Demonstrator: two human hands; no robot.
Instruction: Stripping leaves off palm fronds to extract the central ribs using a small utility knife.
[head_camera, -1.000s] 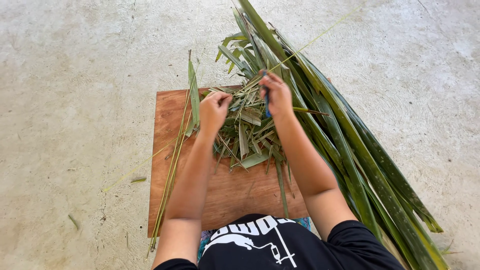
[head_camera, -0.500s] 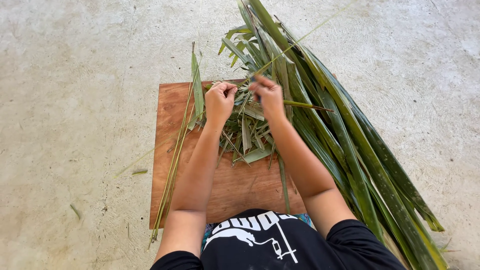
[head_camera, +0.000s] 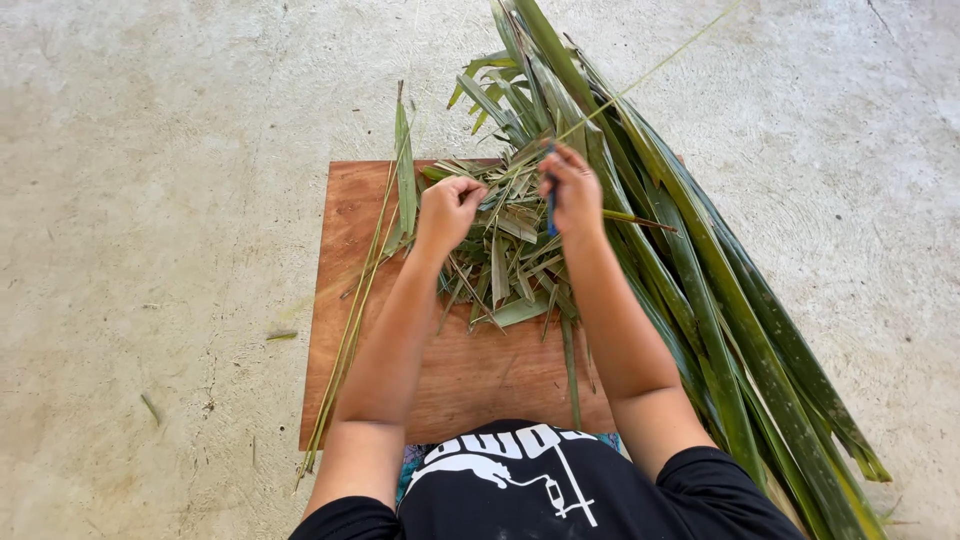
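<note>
Left grip (head_camera: 447, 208) fisted on leaf strip (head_camera: 500, 180), right grip (head_camera: 572, 190) beside

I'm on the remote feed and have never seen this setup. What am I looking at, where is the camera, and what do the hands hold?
There is no machine here: a person works with two bare hands. The single picture comes from a camera worn on the person's head, looking down over a black shirt at the arms.

On the concrete floor lies a brown wooden board. On it sits a heap of cut green leaf pieces, and a few thin leaf ribs lie along its left edge. Long green palm-like leaves lie along the right side.

The left hand is closed on a leaf strip from the heap. The right hand grips a small blue-handled tool; its blade cannot be seen.
</note>
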